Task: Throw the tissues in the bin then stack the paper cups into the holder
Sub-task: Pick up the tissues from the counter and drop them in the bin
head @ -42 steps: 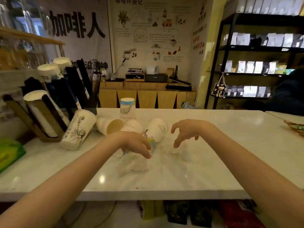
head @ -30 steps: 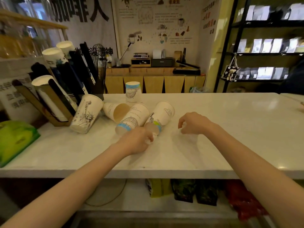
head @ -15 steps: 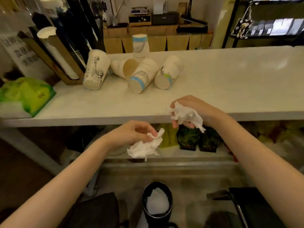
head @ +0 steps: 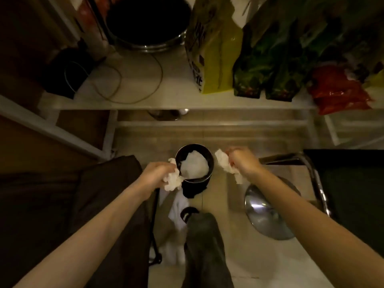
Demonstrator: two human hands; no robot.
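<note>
A small round black bin stands on the floor below me, with white paper lying inside it. My left hand is closed around a crumpled white tissue right at the bin's left rim. My right hand grips a second crumpled tissue just to the right of the bin's rim. Both hands hover above the floor beside the bin. The paper cups and the holder are out of view.
A low shelf holds a large dark pot, a cable, yellow, green and red bags. A metal stool base and a dark chair stand to the right. My trouser leg is underneath.
The view has tilted from the counter down to the floor. Both hands picked up tissues from the counter and lowered them to either side of the bin.
</note>
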